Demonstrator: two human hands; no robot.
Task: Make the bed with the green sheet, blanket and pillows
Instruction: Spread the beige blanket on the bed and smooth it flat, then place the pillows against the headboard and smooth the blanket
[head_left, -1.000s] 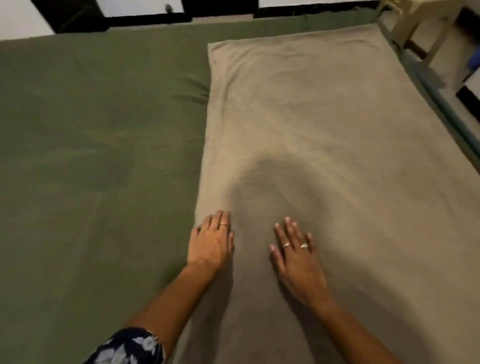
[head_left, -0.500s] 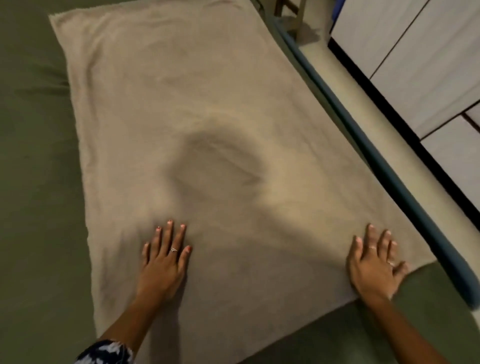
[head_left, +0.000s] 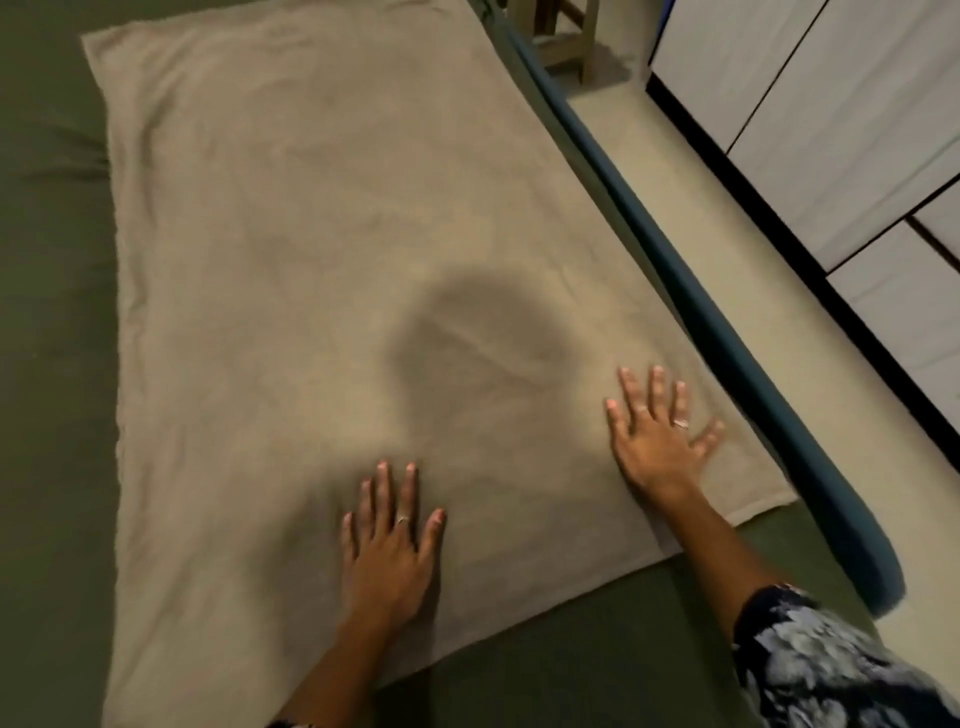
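- Two hands lie flat on the beige blanket (head_left: 332, 249) in the head view, palms down, fingers straight and spread, grasping nothing.
- The left hand (head_left: 387, 551) presses the blanket near its near edge, about midway across; a ring shows on one finger.
- The right hand (head_left: 657, 431) rests farther out and to the right, close to the blanket's near right corner; its fingers are fanned wide and slightly blurred, with rings on two of them.
- A dark patterned sleeve (head_left: 821, 670) covers the right upper arm at the lower right.
- The blanket is spread over the green sheet (head_left: 52, 364), which shows along its left side and below its near edge.
- A rounded shadow falls on the blanket between and beyond the hands.
- The dark teal bed edge (head_left: 727, 332) runs diagonally just right of the blanket.
- Beyond it lies pale floor (head_left: 779, 364), then white cabinet doors (head_left: 831, 119) with a black base strip.
- A wooden stool leg (head_left: 576, 36) stands at the top by the bed's corner.
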